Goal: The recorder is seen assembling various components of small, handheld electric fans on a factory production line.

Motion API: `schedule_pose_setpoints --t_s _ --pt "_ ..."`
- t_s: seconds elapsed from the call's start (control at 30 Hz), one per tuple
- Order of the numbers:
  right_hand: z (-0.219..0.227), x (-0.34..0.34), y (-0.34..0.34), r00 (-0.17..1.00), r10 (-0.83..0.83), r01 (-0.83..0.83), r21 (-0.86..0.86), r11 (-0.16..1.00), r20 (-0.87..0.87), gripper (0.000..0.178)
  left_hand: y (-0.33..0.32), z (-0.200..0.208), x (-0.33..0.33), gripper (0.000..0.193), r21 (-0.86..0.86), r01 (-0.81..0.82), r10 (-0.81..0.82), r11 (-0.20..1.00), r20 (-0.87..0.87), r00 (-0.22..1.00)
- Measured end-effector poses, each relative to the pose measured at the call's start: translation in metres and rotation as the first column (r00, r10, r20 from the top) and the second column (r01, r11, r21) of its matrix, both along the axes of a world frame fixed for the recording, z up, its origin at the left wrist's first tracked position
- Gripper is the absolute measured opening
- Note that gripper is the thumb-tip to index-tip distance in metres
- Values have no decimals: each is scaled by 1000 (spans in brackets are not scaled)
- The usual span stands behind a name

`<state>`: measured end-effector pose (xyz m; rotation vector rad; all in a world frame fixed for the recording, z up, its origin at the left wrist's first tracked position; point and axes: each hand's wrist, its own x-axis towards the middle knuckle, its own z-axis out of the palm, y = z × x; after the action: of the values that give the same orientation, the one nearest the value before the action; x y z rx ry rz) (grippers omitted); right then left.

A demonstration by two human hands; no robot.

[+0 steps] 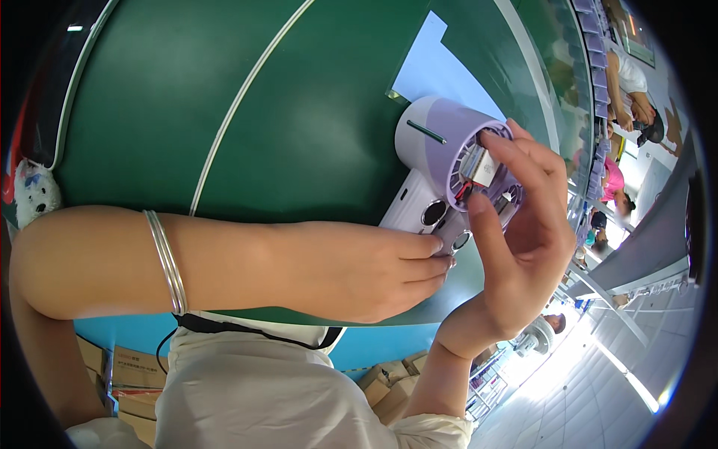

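Note:
A lavender and white round housing (430, 135), looking like a small fan body, lies on its side on the green tabletop with its open end turned to the right. Inside sits a white boxy block (480, 166), perhaps a battery, with red and black wires beside it. My right hand (527, 217) reaches into the opening, thumb and forefinger closed about the block. Below, my left hand (374, 269) has its fingers wrapped round pale handle-like parts (407, 202) with round chrome-ringed buttons. A second lavender opening is partly hidden behind my right fingers.
A pale blue sheet (449, 75) lies just beyond the housing. Purple pieces (591, 45) line the far right side. A white plush toy (36, 191) sits at the left edge, cardboard boxes (138, 370) stand below the table, and other people work at the right.

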<state>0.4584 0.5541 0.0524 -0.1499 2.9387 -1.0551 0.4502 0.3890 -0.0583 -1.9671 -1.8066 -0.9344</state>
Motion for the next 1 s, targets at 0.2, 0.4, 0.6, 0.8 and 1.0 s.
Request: schedule_pose_setpoints --t_s 0.2,0.4,0.6,0.8,1.0 --pt "-1 1 0 1000 -9 9 19 1000 -29 44 -2 4 1 32 1 -12 12 1000 -29 999" --pt "-3 -2 -8 997 33 -22 139 990 -73 45 -4 5 0 32 -45 -6 4 999 -47 999" --pt "2 -3 3 999 43 -41 68 997 -23 44 0 1 3 31 -4 -11 11 1000 -25 1000" --pt "4 -5 5 999 52 -51 59 997 -13 42 1 1 2 31 -7 -12 12 1000 -18 1000" --pt "-3 -7 5 996 47 -40 90 995 -76 38 3 -2 2 32 0 -19 19 1000 -5 1000"
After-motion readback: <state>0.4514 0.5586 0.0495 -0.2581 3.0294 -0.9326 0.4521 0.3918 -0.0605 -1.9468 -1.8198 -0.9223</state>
